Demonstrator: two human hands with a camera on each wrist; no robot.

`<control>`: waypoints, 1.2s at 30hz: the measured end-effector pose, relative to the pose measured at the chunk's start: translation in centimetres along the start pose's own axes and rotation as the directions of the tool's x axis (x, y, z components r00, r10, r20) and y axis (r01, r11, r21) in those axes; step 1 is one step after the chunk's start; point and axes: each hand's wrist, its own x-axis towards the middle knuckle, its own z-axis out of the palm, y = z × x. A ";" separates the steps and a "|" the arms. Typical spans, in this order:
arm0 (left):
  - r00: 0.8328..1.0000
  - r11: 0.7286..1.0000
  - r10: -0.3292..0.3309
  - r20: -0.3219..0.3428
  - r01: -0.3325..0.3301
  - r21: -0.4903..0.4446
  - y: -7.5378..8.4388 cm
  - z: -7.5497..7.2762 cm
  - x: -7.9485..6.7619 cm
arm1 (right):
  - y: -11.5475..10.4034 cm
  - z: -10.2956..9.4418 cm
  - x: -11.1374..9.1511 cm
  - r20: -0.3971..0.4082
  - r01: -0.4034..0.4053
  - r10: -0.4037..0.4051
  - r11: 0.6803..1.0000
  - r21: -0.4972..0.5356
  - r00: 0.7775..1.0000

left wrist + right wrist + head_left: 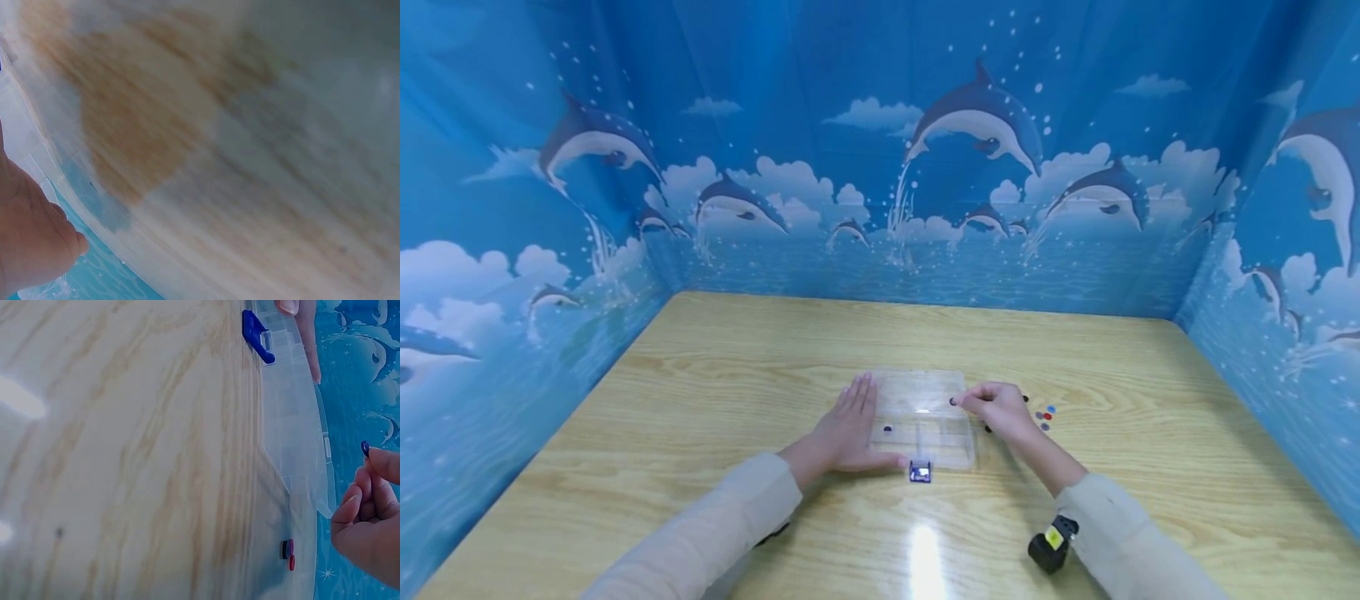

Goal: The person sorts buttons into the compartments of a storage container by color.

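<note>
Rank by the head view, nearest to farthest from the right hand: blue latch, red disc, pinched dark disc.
1. Pinched dark disc: touching the right hand.
2. Red disc: just right of the hand.
3. Blue latch: farther off, to the hand's left.

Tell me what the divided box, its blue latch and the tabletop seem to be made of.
Divided box: likely clear, glossy plastic; it is see-through with bright highlights.
Blue latch: probably smooth moulded plastic, judging by its even colour.
Tabletop: wood or wood-look laminate, somewhat glossy, given its grain and bright reflection.
</note>
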 end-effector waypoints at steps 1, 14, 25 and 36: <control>1.000 1.000 0.003 -0.002 -0.003 -0.002 0.0 0.0 0.0 | -0.1 0.0 0.0 0.001 0.002 -0.002 1.000 0.002 1.000; 1.000 1.000 0.003 -0.003 -0.003 0.006 0.1 -0.1 -0.1 | -1.2 1.1 0.1 0.005 -0.005 0.005 0.998 0.059 1.000; 1.000 1.000 0.001 -0.011 -0.001 -0.002 0.1 0.0 0.1 | -1.8 2.2 0.2 0.042 -0.001 -0.003 0.995 0.097 0.999; 1.000 1.000 0.001 -0.013 -0.001 0.003 0.0 0.2 0.1 | -2.3 3.7 0.5 0.044 0.018 -0.023 0.994 0.105 0.999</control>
